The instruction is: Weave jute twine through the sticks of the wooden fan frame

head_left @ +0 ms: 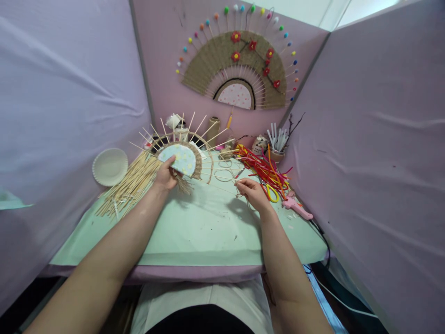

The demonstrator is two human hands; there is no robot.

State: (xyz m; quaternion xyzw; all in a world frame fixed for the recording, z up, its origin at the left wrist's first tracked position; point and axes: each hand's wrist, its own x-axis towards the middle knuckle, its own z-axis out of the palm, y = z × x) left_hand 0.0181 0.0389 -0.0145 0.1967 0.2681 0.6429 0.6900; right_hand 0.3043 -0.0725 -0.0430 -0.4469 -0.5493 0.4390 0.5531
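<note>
My left hand (pixel 168 174) grips the lower edge of a half-round craft fan (pixel 179 159), thumb on its pale blue, yellow-spotted centre. Thin wooden sticks fan out from a woven twine band (pixel 198 163) around that centre. Farther out, a strand of twine runs in an arc across the sticks. Frayed twine ends (pixel 184 184) hang below the hand. To the right, my right hand (pixel 253 192) pinches a length of thin twine (pixel 222 189), which stretches taut toward the fan. More twine dangles loosely beneath the right fingers.
Loose wooden sticks (pixel 130 185) and a white plate (pixel 110 167) lie at left. Red and orange pipe cleaners (pixel 262 167), yellow-handled scissors (pixel 273 193) and a pink glue gun (pixel 297 207) lie at right. A twine spool (pixel 213 131) stands behind. A finished-looking fan (pixel 239 69) hangs on the back wall.
</note>
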